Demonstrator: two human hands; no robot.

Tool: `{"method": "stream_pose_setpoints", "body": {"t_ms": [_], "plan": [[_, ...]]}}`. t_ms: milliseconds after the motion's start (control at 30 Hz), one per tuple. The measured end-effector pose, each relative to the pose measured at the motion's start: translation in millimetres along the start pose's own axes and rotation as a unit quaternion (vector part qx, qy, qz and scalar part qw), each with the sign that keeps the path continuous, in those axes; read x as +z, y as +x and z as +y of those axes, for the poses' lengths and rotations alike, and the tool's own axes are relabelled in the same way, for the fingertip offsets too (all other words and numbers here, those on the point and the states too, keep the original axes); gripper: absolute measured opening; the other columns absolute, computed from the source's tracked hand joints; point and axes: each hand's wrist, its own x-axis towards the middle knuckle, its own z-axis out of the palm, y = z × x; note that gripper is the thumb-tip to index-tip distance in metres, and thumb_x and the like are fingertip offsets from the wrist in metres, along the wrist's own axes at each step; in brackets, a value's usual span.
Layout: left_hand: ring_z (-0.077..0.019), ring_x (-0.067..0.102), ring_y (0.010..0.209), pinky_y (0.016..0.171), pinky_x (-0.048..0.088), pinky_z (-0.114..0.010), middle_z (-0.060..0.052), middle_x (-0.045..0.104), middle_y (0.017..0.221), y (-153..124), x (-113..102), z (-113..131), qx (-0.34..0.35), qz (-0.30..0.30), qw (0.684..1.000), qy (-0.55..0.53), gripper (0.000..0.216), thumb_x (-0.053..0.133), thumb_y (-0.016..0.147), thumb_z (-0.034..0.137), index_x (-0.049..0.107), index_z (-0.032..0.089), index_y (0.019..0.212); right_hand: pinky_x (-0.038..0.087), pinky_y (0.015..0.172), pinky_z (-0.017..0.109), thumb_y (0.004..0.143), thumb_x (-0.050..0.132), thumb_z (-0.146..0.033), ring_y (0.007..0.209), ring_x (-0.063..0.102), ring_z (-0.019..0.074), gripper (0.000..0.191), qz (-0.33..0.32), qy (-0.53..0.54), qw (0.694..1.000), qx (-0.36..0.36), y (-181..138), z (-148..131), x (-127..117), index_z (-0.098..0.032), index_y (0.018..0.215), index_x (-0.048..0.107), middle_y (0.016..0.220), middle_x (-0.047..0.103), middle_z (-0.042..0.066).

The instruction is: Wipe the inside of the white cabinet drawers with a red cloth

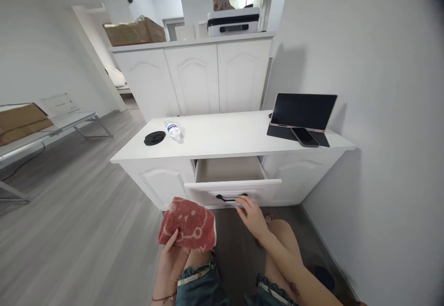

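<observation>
- I am holding a folded red towel (188,225) in my left hand (172,262); my fingers are closing around its lower edge, with the thumb lying across the front of the cloth.
- The towel is hanging in the air in front of the cabinet (157,183), below and to the left of the drawer (231,176), and is touching neither of them.
- I am reaching my right hand (252,215) to the black handle (231,198) on the drawer front; my fingertips (242,204) are touching the handle at its right end, curled narrowly, but I cannot tell whether they are gripping it.
- The drawer is standing partly open at the middle of the cabinet front, showing a bare pale interior.
- A clear water bottle (172,129) is lying on its side near the left edge of the cabinet top, with a black round disc (154,137) just beside it, closer to the left front corner.
- A tablet (302,110) is standing tilted at the right end of the cabinet top, close to the wall, on a dark mat (277,132).
- A phone (305,136) is lying flat on that mat, in front of the tablet, near the right front corner.
</observation>
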Motion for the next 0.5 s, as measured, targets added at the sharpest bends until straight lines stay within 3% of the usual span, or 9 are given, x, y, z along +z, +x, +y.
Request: {"method": "stream_pose_setpoints", "body": {"t_ms": [167, 367, 500], "plan": [[-0.0138, 0.049, 0.133, 0.116, 0.034, -0.032, -0.002, 0.055, 0.142, -3, -2, 1, -0.009, 0.002, 1.000, 0.000, 0.068, 0.004, 0.097, 0.010, 0.053, 0.031, 0.139, 0.055, 0.090, 0.043, 0.096, 0.044, -0.029, 0.108, 0.065, 0.0258, 0.032, -0.033, 0.026, 0.998, 0.039, -3, -4, 22, -0.023, 0.120, 0.064, 0.124, 0.066, 0.010], [-0.0135, 0.049, 0.133, 0.116, 0.033, -0.032, -0.001, 0.055, 0.142, -7, -6, 2, -0.009, 0.005, 1.000, 0.007, 0.066, 0.006, 0.097, 0.010, 0.050, 0.034, 0.140, 0.056, 0.088, 0.044, 0.094, 0.042, -0.024, 0.105, 0.067, 0.0262, 0.032, -0.032, 0.033, 0.998, 0.045, 3, -4, 25, -0.023, 0.117, 0.065, 0.119, 0.067, 0.010], [-0.0132, 0.050, 0.132, 0.115, 0.034, -0.030, -0.001, 0.057, 0.141, -7, -9, 2, -0.008, 0.009, 1.000, 0.006, 0.068, 0.005, 0.097, 0.009, 0.055, 0.030, 0.137, 0.056, 0.088, 0.043, 0.094, 0.041, -0.020, 0.103, 0.067, 0.0255, 0.033, -0.029, 0.040, 0.998, 0.047, 4, -3, 26, -0.024, 0.115, 0.066, 0.116, 0.069, 0.009]]}}
